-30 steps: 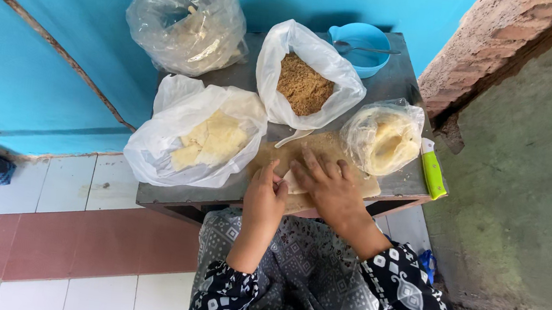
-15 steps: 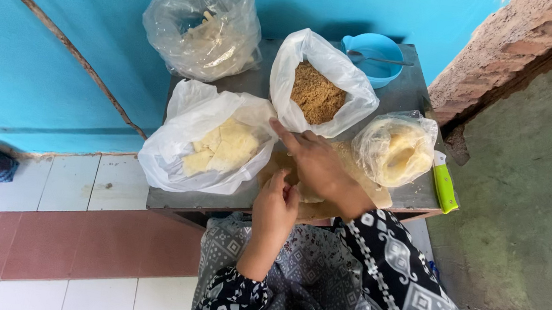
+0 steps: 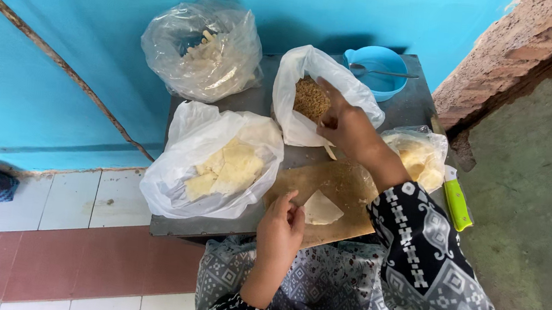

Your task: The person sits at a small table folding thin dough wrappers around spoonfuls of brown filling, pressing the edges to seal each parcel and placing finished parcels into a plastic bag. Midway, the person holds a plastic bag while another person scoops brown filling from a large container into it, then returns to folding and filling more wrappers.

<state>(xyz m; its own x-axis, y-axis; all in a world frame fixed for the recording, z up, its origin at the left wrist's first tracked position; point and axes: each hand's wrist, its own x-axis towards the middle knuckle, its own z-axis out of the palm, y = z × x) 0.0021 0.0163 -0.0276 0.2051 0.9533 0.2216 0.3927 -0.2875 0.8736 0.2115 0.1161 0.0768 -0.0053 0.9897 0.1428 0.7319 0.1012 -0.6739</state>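
Observation:
My left hand (image 3: pixel 281 225) rests on the wooden cutting board (image 3: pixel 340 185), fingertips touching a pale folded pastry sheet (image 3: pixel 321 208). My right hand (image 3: pixel 348 123) reaches into the open white plastic bag (image 3: pixel 293 119) of brown crumbly filling (image 3: pixel 310 98) and grips a thin pale stick-like utensil (image 3: pixel 330 153) whose end pokes out below the hand. The board lies at the near edge of the small grey table (image 3: pixel 274 104).
A white bag of pale flat sheets (image 3: pixel 224 169) lies left of the board. A clear bag of pale sticks (image 3: pixel 205 50) sits at the back left. Another bag of yellowish pieces (image 3: pixel 422 159), a green-handled knife (image 3: pixel 457 203) and a blue bowl with a spoon (image 3: pixel 378 70) are on the right.
My right hand left the board and moved up into the bag of brown filling. My left hand stayed on the board at the pastry sheet.

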